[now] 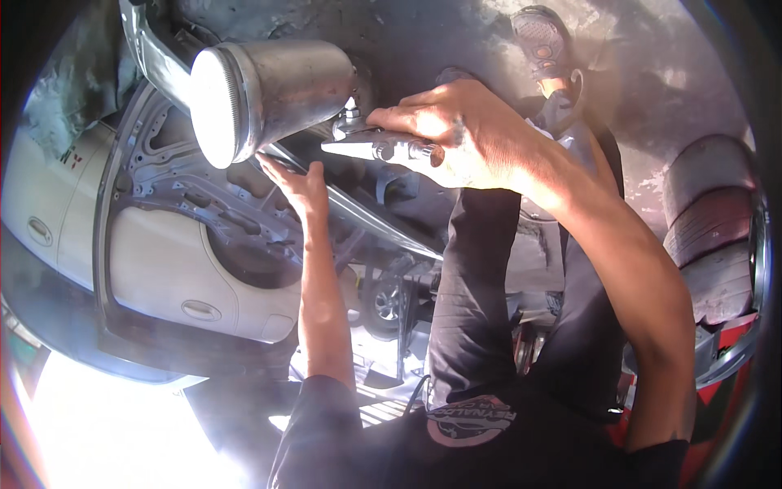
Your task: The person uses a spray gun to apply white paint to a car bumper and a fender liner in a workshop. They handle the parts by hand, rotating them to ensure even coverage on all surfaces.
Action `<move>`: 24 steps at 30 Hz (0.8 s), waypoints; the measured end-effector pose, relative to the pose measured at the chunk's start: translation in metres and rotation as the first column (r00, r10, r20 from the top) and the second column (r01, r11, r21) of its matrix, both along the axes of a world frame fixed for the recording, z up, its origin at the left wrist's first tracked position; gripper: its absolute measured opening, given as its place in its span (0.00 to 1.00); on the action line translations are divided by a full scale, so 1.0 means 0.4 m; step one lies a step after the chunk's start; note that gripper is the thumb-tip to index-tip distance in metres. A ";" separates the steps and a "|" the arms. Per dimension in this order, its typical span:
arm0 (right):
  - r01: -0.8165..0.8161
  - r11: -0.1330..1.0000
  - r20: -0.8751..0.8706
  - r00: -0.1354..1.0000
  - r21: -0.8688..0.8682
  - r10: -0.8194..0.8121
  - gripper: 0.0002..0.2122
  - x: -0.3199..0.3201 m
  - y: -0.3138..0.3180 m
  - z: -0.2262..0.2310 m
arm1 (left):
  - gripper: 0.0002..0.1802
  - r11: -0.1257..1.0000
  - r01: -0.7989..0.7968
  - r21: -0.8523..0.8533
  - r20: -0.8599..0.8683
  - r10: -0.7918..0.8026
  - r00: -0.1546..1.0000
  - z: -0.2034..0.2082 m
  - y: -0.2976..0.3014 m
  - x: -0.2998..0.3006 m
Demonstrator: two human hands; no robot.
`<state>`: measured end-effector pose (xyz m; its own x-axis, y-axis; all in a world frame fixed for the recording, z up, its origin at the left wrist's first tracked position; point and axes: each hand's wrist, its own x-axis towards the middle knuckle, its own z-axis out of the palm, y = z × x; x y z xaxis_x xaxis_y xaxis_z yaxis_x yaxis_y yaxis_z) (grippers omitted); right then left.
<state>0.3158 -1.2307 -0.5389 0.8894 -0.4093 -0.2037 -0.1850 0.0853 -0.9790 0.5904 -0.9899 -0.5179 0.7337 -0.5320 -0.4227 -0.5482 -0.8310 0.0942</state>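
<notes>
My right hand is closed around the grip of a metal spray gun, held up in the upper middle. On the gun sits a silver paint cup with a ribbed white lid, tilted to the left. My left hand is below the cup, palm turned and fingers stretched out, holding nothing. Its fingertips come close to a long glossy grey strip that runs slantwise under the cup; whether they touch it I cannot tell. The gun's trigger is mostly hidden by my fingers.
On the left are pale car doors and a grey metal inner panel frame. Stacked tyres stand at the right, near red parts. A wheel shows at lower middle. Another person's shoe is on the stained floor.
</notes>
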 end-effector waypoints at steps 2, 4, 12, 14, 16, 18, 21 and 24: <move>0.003 1.000 -0.008 1.000 -0.019 -0.003 0.16 0.000 0.006 0.003 | 0.61 0.997 -0.006 -0.073 -0.092 -0.001 0.996 0.033 0.003 0.006; -0.001 1.000 -0.018 1.000 -0.031 0.001 0.16 -0.001 0.007 0.006 | 0.61 0.994 -0.008 -0.112 -0.129 -0.006 0.992 0.039 -0.005 0.010; 0.032 0.988 0.024 0.999 -0.154 -0.029 0.19 0.018 -0.010 0.042 | 0.61 0.997 -0.072 -0.025 0.161 0.075 0.984 -0.109 0.029 -0.054; 0.039 0.989 -0.014 0.999 -0.140 -0.042 0.18 0.012 -0.001 0.028 | 0.60 0.986 -0.167 0.015 0.169 0.163 0.972 -0.108 -0.036 -0.104; 0.073 0.986 0.022 0.997 -0.151 -0.071 0.18 0.025 -0.020 0.052 | 0.57 0.998 -0.065 0.024 0.172 0.060 0.983 -0.094 -0.037 -0.104; 0.108 0.981 0.036 0.994 -0.163 -0.104 0.17 0.036 -0.026 0.070 | 0.56 0.996 -0.030 0.080 0.160 0.017 0.987 -0.065 -0.095 -0.101; 0.063 0.985 -0.038 0.997 -0.161 -0.070 0.17 0.067 -0.035 0.094 | 0.51 0.961 0.272 -0.056 0.255 -0.250 0.934 -0.101 -0.252 0.023; 0.099 0.989 -0.037 0.994 -0.109 -0.104 0.15 0.106 -0.014 0.125 | 0.49 0.890 0.432 -0.146 0.434 -0.335 0.836 -0.154 -0.395 0.082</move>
